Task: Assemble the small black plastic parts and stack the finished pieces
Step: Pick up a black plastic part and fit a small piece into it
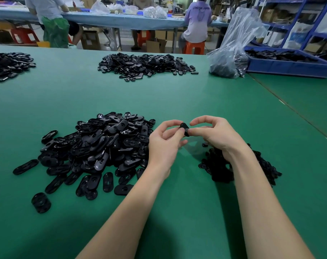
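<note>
Over the green table (177, 94) both hands meet in the air: the left hand (164, 144) and the right hand (216, 135) each pinch the same small black part (184, 129) between thumb and fingertips, held between them. A heap of oval black pieces (102, 146) lies just left; a darker pile (222, 165) sits under the right wrist

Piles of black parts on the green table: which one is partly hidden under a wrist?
The small dark pile under the right wrist; the oval-plate pile lies left of the left hand.
</note>
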A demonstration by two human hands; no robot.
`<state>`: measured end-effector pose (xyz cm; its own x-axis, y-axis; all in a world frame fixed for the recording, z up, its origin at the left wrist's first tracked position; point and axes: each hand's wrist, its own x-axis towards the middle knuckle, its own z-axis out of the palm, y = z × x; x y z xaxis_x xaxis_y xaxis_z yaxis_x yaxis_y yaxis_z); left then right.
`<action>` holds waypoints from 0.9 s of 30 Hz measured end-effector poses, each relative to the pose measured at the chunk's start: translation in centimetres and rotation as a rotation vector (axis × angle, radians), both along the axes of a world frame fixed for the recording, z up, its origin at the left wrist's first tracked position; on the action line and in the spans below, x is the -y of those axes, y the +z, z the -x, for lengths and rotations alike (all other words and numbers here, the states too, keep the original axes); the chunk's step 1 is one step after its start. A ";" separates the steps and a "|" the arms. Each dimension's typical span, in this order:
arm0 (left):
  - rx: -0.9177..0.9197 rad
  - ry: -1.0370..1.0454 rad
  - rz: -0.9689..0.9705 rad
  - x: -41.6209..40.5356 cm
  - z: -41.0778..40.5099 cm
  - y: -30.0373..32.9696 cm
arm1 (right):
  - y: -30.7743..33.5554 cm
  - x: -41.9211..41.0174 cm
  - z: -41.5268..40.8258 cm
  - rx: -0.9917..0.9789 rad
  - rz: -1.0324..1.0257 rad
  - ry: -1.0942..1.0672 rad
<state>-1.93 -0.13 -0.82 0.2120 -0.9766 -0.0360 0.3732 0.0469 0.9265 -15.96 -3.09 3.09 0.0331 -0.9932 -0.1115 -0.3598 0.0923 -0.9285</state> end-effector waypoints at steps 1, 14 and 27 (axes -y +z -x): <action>0.024 -0.009 0.003 0.0 0.0 0.0 | 0.1 0.0 0.1 -0.021 -0.001 0.006; 0.063 -0.021 -0.005 0.7 -0.4 0.5 | -0.3 0.5 0.5 -0.047 0.089 -0.047; 0.184 -0.152 -0.050 0.9 -1.9 1.0 | -0.6 0.5 0.7 0.000 0.150 0.115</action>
